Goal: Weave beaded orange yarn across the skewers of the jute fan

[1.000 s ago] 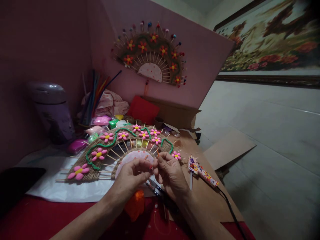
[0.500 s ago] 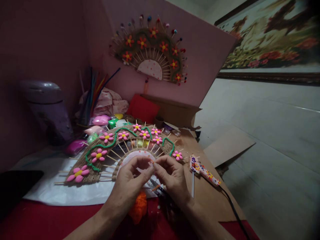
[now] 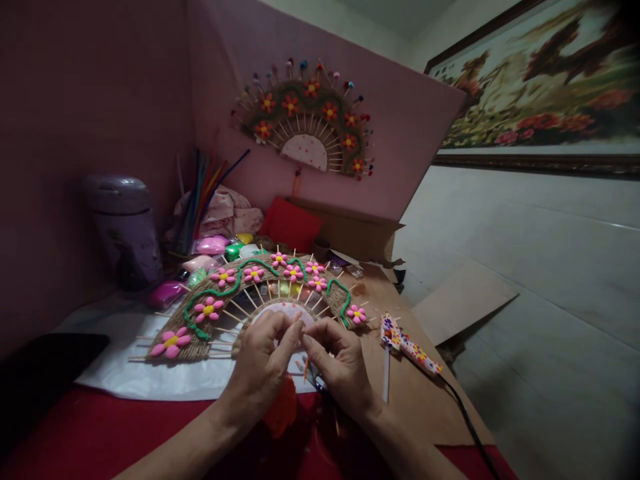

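Observation:
In the head view, my left hand (image 3: 263, 360) and my right hand (image 3: 343, 367) meet fingertip to fingertip, both pinched. A short bit of orange yarn (image 3: 298, 317) shows at the tips of my left fingers; the rest is hidden between the fingers. Under the hands lies a ball of orange yarn (image 3: 281, 408), partly covered by my left wrist. Scissors (image 3: 316, 380) lie below my right hand, with an orange strand by the blades. Behind the hands is a fan-shaped piece (image 3: 210, 333) of twine and sticks, bearing pink clay flowers and green cord.
A flower-patterned glue gun (image 3: 410, 350) rests on cardboard (image 3: 420, 413) at right, its cord trailing forward. Bags of coloured clay (image 3: 213, 245), pipe cleaners (image 3: 203, 193) and a purple flask (image 3: 125, 233) stand at back left. A finished fan (image 3: 287, 127) hangs on the wall.
The view has shifted, so the scene sits slightly lower and further right. My hands stay together; the orange yarn now pokes up above my left fingertips.

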